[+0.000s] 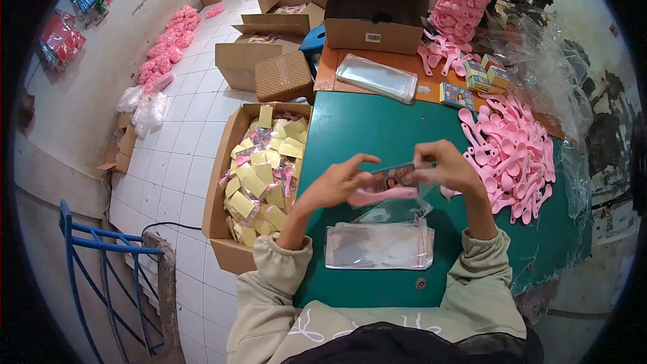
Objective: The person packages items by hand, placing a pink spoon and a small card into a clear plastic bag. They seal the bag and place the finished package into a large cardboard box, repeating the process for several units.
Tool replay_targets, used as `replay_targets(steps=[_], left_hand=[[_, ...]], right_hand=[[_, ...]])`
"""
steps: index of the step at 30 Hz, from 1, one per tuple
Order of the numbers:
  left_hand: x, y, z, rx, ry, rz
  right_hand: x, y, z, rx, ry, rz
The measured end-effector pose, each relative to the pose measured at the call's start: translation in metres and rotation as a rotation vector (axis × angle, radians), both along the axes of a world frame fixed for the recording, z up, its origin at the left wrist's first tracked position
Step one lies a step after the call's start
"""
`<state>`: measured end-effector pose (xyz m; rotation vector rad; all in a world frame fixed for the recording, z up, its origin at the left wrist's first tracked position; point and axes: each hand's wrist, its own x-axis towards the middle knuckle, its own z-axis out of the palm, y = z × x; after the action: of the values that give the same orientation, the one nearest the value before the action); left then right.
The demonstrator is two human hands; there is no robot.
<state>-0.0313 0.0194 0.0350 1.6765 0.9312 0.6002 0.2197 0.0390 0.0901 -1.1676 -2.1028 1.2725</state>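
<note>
Above the green table, my left hand [335, 183] grips one end of a pink spoon [384, 195] with its forefinger raised. A small printed card [394, 178] lies along the spoon. My right hand [446, 165] pinches the other end, where a clear plastic bag [397, 211] hangs below the spoon and card. Whether the spoon and card are inside the bag is hard to tell through the shine. Just below the hands, a stack of clear plastic bags [379, 245] rests on the table.
Pink spoons [512, 155] are heaped at the right of the green table [364, 128]. A carton [219, 229] of packed pieces stands left of it. Behind lie more clear bags [377, 78], small card packs [457, 96] and an open box [374, 34]. A blue metal railing [101, 246] is at lower left.
</note>
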Motion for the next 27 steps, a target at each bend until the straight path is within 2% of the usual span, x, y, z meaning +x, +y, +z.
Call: replay_targets(steps=[1,4,5,8,11,14,17,20,22,27], left_hand=[[-0.011,0.005,-0.004,-0.099,-0.146,-0.071],[-0.014,-0.002,0.001,-0.272,-0.453,0.096],[-0.015,-0.002,0.002,-0.276,-0.486,0.107],[-0.015,0.001,-0.002,-0.245,-0.442,0.114],[-0.012,0.001,-0.004,-0.266,-0.483,0.116],[-0.004,0.008,-0.031,-0.194,-0.476,0.231],[0.007,0.000,-0.039,-0.265,-0.327,0.420],[0.014,-0.013,-0.021,-0.567,-0.495,0.233],[0.016,-0.015,-0.026,-0.578,-0.498,0.184],[0.013,-0.015,-0.036,-0.564,-0.488,0.135]], right_hand=[[0.003,0.004,-0.002,-0.069,0.078,-0.043],[0.002,0.007,0.010,-0.148,0.089,-0.133],[0.005,0.010,0.006,-0.139,0.061,-0.132],[0.005,0.005,0.012,-0.286,0.240,-0.135],[0.014,0.011,-0.002,-0.148,0.190,-0.099],[0.006,0.014,-0.007,-0.118,0.182,-0.142],[-0.008,0.010,-0.010,0.272,-0.072,-0.314],[-0.027,0.004,-0.019,0.438,0.027,-0.295],[-0.027,-0.003,-0.018,0.448,-0.153,0.008],[-0.033,-0.015,-0.030,0.474,-0.378,0.150]])
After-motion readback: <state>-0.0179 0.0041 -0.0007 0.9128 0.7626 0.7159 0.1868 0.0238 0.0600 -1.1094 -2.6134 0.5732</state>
